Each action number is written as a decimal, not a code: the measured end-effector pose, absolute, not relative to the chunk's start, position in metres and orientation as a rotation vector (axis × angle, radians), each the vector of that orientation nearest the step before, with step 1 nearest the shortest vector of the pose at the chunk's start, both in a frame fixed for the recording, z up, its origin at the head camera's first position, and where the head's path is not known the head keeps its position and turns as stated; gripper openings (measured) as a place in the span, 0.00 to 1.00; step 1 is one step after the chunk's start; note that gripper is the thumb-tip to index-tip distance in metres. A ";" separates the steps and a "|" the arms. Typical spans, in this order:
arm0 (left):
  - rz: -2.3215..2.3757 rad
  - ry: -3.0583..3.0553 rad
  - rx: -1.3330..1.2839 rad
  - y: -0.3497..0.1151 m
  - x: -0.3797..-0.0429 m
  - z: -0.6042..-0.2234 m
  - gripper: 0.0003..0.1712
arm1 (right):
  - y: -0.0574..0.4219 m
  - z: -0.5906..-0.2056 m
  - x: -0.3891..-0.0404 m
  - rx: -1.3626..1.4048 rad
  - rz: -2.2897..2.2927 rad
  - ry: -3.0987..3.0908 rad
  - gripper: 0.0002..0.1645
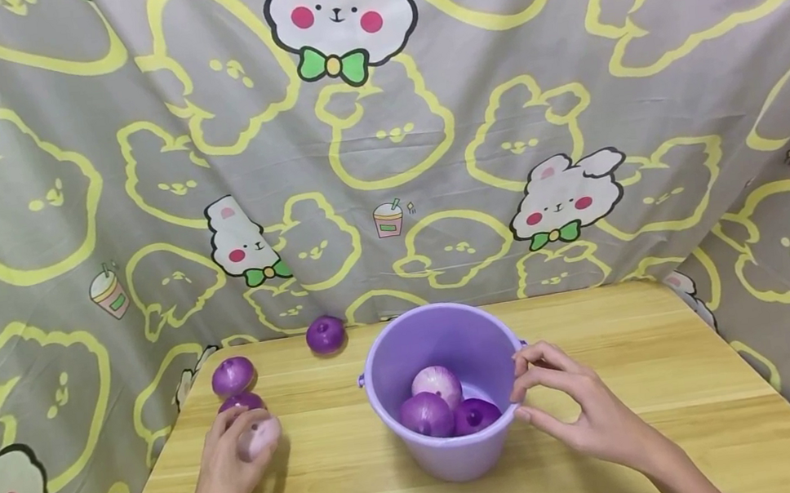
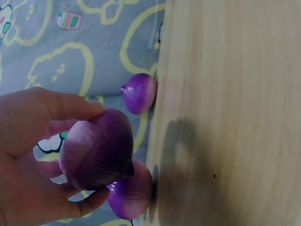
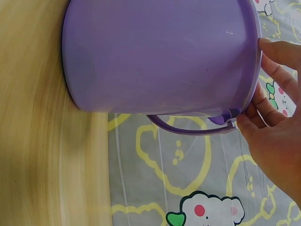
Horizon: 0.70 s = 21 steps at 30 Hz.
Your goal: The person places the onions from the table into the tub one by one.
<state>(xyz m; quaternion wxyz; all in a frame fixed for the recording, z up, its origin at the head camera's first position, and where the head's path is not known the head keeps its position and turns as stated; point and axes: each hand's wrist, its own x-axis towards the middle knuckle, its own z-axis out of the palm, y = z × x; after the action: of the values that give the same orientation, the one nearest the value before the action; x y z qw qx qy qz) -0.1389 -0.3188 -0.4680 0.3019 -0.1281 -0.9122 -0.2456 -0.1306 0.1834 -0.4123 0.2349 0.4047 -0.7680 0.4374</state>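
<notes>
My left hand grips an onion between thumb and fingers, lifted a little above the table on the left. In the head view this onion looks pale and blurred; the left wrist view shows its purple skin and pointed tip. A purple bucket stands upright in the middle of the table. Inside it lie three onions: a pale streaked onion, a purple onion and a darker onion. My right hand pinches the bucket's rim at its right side, near the handle.
Behind my left hand sit a purple onion and a partly hidden onion. Another onion rests near the back edge, left of the bucket. A patterned grey curtain hangs behind the wooden table.
</notes>
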 end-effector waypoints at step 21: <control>-0.683 -2.378 -0.361 -0.305 -0.149 -0.450 0.28 | 0.182 -0.410 -0.130 1.115 1.199 -2.102 0.25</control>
<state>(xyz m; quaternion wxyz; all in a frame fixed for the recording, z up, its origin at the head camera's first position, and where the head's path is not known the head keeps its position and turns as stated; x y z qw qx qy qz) -0.1488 -0.3052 -0.4497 0.3150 -0.1370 -0.9027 -0.2593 -0.1301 0.1824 -0.4098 0.2364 0.4065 -0.7666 0.4373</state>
